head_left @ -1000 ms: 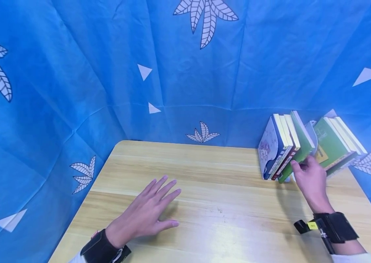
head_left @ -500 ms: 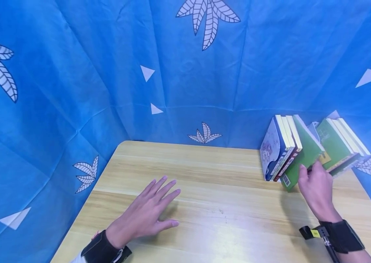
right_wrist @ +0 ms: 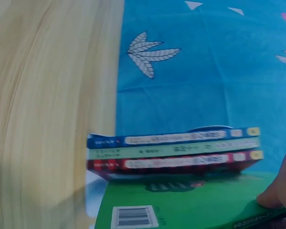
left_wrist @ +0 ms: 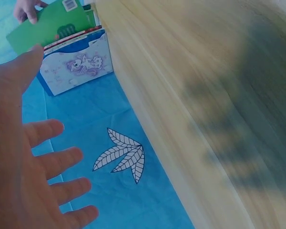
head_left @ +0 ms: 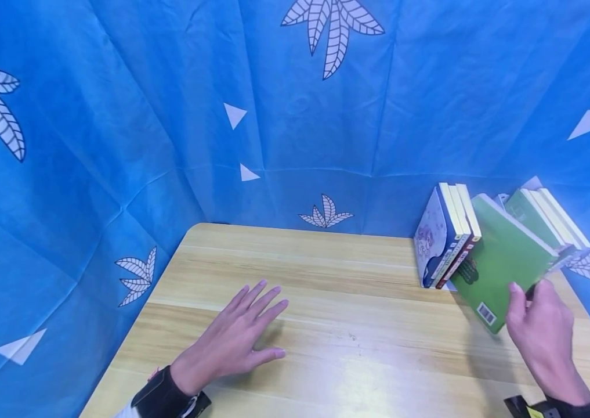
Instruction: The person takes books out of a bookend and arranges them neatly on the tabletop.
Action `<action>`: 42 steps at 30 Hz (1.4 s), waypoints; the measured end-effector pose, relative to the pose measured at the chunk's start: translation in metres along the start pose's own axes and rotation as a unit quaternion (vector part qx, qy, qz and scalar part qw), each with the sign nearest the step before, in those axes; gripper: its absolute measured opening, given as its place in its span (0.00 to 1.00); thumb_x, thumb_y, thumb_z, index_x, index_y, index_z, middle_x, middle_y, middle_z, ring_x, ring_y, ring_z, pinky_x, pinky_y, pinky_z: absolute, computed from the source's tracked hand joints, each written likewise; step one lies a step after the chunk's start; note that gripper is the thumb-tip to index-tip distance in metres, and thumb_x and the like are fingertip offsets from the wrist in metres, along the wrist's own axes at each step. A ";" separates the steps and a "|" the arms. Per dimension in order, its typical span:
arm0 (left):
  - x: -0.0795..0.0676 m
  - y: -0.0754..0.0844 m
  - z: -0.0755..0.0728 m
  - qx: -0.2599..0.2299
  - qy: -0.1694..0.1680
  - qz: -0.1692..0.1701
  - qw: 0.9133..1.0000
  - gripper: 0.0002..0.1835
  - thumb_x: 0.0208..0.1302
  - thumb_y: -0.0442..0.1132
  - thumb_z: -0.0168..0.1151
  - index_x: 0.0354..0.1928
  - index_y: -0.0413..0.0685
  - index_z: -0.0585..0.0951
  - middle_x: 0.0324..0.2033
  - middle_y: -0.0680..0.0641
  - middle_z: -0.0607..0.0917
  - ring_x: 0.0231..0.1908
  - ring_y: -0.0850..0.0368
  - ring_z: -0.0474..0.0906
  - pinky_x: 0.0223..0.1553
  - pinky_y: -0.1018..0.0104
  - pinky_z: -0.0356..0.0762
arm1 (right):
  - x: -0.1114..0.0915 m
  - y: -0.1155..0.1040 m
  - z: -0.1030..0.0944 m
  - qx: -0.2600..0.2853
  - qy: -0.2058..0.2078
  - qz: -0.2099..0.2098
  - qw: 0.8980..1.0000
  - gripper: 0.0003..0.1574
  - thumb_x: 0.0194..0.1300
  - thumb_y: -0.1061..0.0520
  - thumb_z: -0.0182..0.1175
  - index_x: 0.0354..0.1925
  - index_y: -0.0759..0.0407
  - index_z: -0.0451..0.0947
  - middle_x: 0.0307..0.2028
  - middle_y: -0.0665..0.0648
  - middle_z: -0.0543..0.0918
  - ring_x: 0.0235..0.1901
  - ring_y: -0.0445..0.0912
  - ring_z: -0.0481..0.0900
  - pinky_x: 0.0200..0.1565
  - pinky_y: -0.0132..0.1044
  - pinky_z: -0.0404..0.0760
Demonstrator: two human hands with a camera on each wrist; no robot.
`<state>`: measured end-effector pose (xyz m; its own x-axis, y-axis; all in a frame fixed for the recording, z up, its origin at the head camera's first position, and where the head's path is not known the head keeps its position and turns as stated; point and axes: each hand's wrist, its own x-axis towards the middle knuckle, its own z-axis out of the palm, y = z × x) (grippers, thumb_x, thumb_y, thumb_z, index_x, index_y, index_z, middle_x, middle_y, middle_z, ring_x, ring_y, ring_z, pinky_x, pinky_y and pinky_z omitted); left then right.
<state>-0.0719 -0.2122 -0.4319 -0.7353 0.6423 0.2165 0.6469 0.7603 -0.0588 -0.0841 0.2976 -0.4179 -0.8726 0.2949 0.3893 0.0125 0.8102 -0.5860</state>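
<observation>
My right hand pinches a green book by its spine edge, thumb on the cover. The book is tilted, its barcode corner nearest me and its far part beside the upright books. In the right wrist view, the barcode shows on its cover below the blue, pale green and red spines. My left hand has its fingers spread over the table and holds nothing. A bookend with a pony picture stands against the blue book; part of the left hand overlaps the green book in the left wrist view.
More books, one with a green cover, lean at the table's far right, partly hidden behind the held book. The wooden table has a blue leaf-patterned cloth behind and beside it.
My right hand has drawn the green book out from beside the upright books, toward me and to the right. More of its back cover shows. The left hand stays put.
</observation>
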 end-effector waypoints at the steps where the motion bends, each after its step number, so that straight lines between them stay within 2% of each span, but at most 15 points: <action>1: 0.000 0.000 0.000 -0.001 0.001 -0.001 1.000 0.45 0.68 0.74 0.54 0.78 0.58 0.66 0.78 0.46 0.69 0.79 0.42 0.61 0.76 0.41 0.65 | -0.001 0.000 -0.004 -0.003 0.004 0.001 1.000 0.18 0.75 0.64 0.52 0.51 0.82 0.71 0.37 0.86 0.81 0.27 0.73 0.81 0.15 0.34 0.69; 4: 0.000 0.000 -0.001 0.000 0.003 -0.001 1.000 0.44 0.68 0.74 0.55 0.78 0.58 0.66 0.77 0.46 0.69 0.79 0.42 0.62 0.76 0.41 0.65 | -0.004 0.002 -0.013 -0.008 0.019 0.004 1.000 0.16 0.73 0.66 0.54 0.50 0.82 0.72 0.39 0.86 0.81 0.32 0.79 0.82 0.18 0.41 0.74; 5: 0.000 0.000 -0.001 0.002 0.003 -0.001 1.000 0.44 0.68 0.74 0.55 0.78 0.58 0.66 0.77 0.46 0.69 0.79 0.42 0.62 0.76 0.41 0.66 | -0.005 0.003 -0.016 -0.012 0.023 0.010 1.000 0.15 0.73 0.65 0.55 0.49 0.81 0.73 0.39 0.86 0.81 0.29 0.70 0.85 0.19 0.43 0.74; 8: 0.001 0.000 -0.001 0.005 0.003 -0.001 1.000 0.44 0.68 0.73 0.55 0.78 0.58 0.66 0.77 0.46 0.69 0.78 0.42 0.62 0.76 0.41 0.66 | -0.007 0.006 -0.026 -0.014 0.026 0.023 0.999 0.14 0.74 0.66 0.55 0.48 0.81 0.72 0.41 0.87 0.81 0.31 0.73 0.86 0.20 0.35 0.74; 10: 0.001 -0.001 -0.002 0.006 0.004 -0.001 1.000 0.44 0.68 0.72 0.56 0.78 0.57 0.66 0.77 0.46 0.69 0.78 0.42 0.62 0.76 0.40 0.66 | -0.008 0.009 -0.033 -0.004 0.014 0.037 0.999 0.15 0.75 0.65 0.53 0.50 0.81 0.72 0.42 0.88 0.79 0.22 0.49 0.88 0.17 0.25 0.67; 12: 0.002 -0.001 -0.002 0.006 0.004 -0.003 1.000 0.44 0.69 0.72 0.56 0.79 0.57 0.65 0.77 0.46 0.69 0.79 0.42 0.62 0.76 0.40 0.66 | -0.008 0.013 -0.037 0.030 0.011 0.038 0.999 0.13 0.76 0.66 0.51 0.49 0.80 0.72 0.33 0.72 0.86 0.23 0.36 0.86 0.18 0.18 0.67; 15: 0.003 -0.002 -0.002 0.000 0.002 -0.008 1.000 0.44 0.69 0.71 0.56 0.79 0.57 0.64 0.78 0.46 0.68 0.79 0.42 0.62 0.76 0.40 0.65 | -0.007 0.018 -0.039 0.098 0.036 0.039 0.994 0.13 0.76 0.69 0.49 0.44 0.56 0.78 0.29 0.33 0.84 0.30 0.08 0.66 0.25 0.11 0.71; 17: 0.003 -0.002 -0.003 -0.007 -0.001 -0.012 1.000 0.44 0.70 0.71 0.56 0.80 0.56 0.63 0.78 0.45 0.68 0.79 0.42 0.62 0.77 0.40 0.64 | -0.008 0.020 -0.038 0.136 0.074 0.020 0.988 0.24 0.76 0.71 0.49 0.40 0.40 0.75 0.31 0.16 0.69 0.32 0.09 0.67 0.28 0.08 0.69; 19: 0.004 -0.001 -0.003 -0.017 -0.005 -0.016 1.000 0.45 0.70 0.71 0.55 0.80 0.56 0.62 0.78 0.45 0.67 0.79 0.42 0.61 0.77 0.41 0.64 | -0.011 0.018 -0.039 0.141 0.114 0.007 0.983 0.29 0.76 0.71 0.50 0.45 0.31 0.71 0.31 0.18 0.67 0.32 0.10 0.63 0.32 0.06 0.64; 21: 0.004 -0.001 -0.003 -0.025 -0.009 -0.019 0.999 0.45 0.70 0.71 0.54 0.81 0.56 0.61 0.78 0.45 0.67 0.79 0.42 0.61 0.77 0.41 0.64 | -0.014 0.018 -0.041 0.124 0.144 -0.016 0.982 0.24 0.78 0.67 0.50 0.56 0.38 0.75 0.35 0.18 0.64 0.35 0.13 0.60 0.40 0.08 0.66; 24: 0.005 -0.001 -0.003 -0.037 -0.016 -0.024 0.999 0.46 0.70 0.72 0.53 0.81 0.56 0.59 0.79 0.45 0.65 0.80 0.43 0.60 0.78 0.43 0.63 | -0.017 0.018 -0.043 0.145 0.150 -0.029 0.978 0.19 0.79 0.64 0.52 0.55 0.39 0.76 0.35 0.20 0.65 0.34 0.16 0.61 0.42 0.08 0.65; 30: 0.007 0.000 -0.003 -0.074 -0.020 -0.037 0.996 0.47 0.70 0.72 0.53 0.82 0.55 0.57 0.80 0.46 0.64 0.80 0.44 0.59 0.77 0.44 0.64 | -0.015 0.015 -0.036 0.254 0.092 -0.116 0.956 0.33 0.70 0.77 0.53 0.43 0.34 0.77 0.38 0.25 0.81 0.37 0.16 0.79 0.38 0.07 0.74; 34: 0.010 -0.001 -0.002 -0.122 -0.025 -0.056 0.991 0.48 0.69 0.71 0.57 0.82 0.54 0.57 0.80 0.46 0.64 0.79 0.44 0.60 0.76 0.44 0.66 | -0.019 0.008 -0.031 0.241 0.042 -0.125 0.961 0.39 0.68 0.80 0.52 0.50 0.33 0.76 0.45 0.23 0.81 0.42 0.16 0.81 0.32 0.08 0.73; 39: 0.014 -0.004 0.001 -0.205 -0.036 -0.104 0.973 0.49 0.66 0.68 0.63 0.82 0.58 0.57 0.80 0.50 0.63 0.79 0.48 0.61 0.76 0.44 0.65 | -0.030 -0.003 -0.027 0.155 -0.003 -0.088 0.984 0.39 0.71 0.72 0.58 0.49 0.21 0.69 0.35 0.13 0.74 0.20 0.19 0.71 0.14 0.26 0.60; 42: 0.015 -0.005 0.003 -0.258 -0.047 -0.140 0.955 0.49 0.66 0.67 0.65 0.82 0.62 0.57 0.80 0.52 0.62 0.79 0.50 0.61 0.76 0.45 0.65 | -0.034 -0.011 -0.021 0.147 -0.028 -0.090 0.985 0.28 0.69 0.72 0.60 0.44 0.34 0.75 0.27 0.19 0.74 0.14 0.28 0.63 0.15 0.29 0.60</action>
<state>-0.0871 -0.2060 -0.4316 -0.8932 0.4451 0.0643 0.4184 0.7703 0.4813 -0.0443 0.2891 -0.4097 -0.8733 0.1254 0.4707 -0.2796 0.6624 -0.6950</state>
